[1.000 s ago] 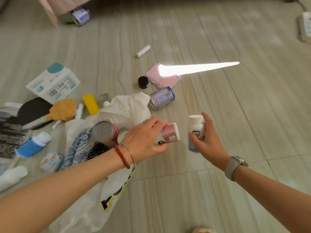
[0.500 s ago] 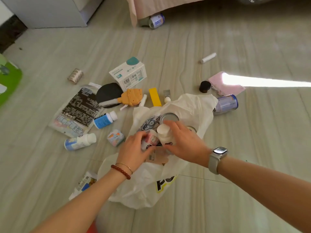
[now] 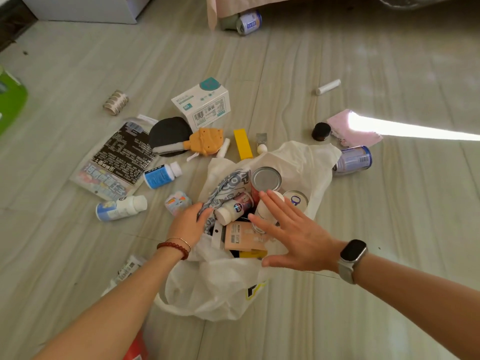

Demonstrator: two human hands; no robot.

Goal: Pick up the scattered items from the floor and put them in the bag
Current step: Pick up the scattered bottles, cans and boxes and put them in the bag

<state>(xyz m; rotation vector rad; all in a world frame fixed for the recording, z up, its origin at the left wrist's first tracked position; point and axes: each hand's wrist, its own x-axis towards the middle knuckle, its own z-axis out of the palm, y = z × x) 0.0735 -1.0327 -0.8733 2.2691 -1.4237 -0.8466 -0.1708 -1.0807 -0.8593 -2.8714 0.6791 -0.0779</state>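
Two hands at an open white bag among things scattered on the floor.

The left hand (image 3: 188,224) grips the bag's (image 3: 215,287) edge; the right hand (image 3: 293,235) hovers flat, fingers straight, over the bottles inside. In the bag lie a pink-and-white bottle (image 3: 233,207), a tin can (image 3: 266,179) and a tan card (image 3: 242,236). On the floor around it: a white box (image 3: 202,103), a yellow block (image 3: 242,144), a blue bottle (image 3: 161,175), a pale bottle (image 3: 120,207), a black packet (image 3: 117,159), a purple can (image 3: 353,159) and a pink cloth (image 3: 345,128).
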